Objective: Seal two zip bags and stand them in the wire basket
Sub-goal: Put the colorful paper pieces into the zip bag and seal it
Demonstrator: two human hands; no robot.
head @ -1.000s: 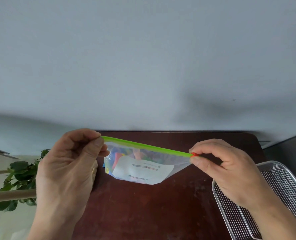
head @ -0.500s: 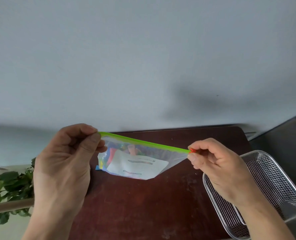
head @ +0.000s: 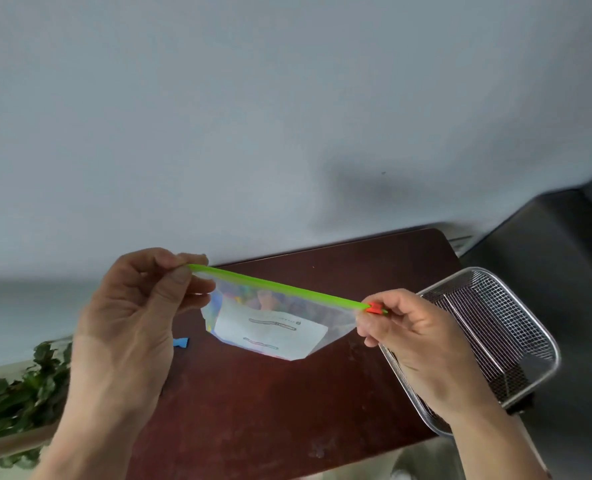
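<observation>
The clear green-zippered plastic bag (head: 270, 327), both hands' grips pinching its ends, hangs mid-frame, left of the silver wire basket (head: 516, 327) beside the right hand (head: 415, 341).

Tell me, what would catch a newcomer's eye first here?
A clear zip bag with a bright green zip strip, stretched between the left hand and right hand above a dark table. The wire basket sits at the table's right edge.
</observation>
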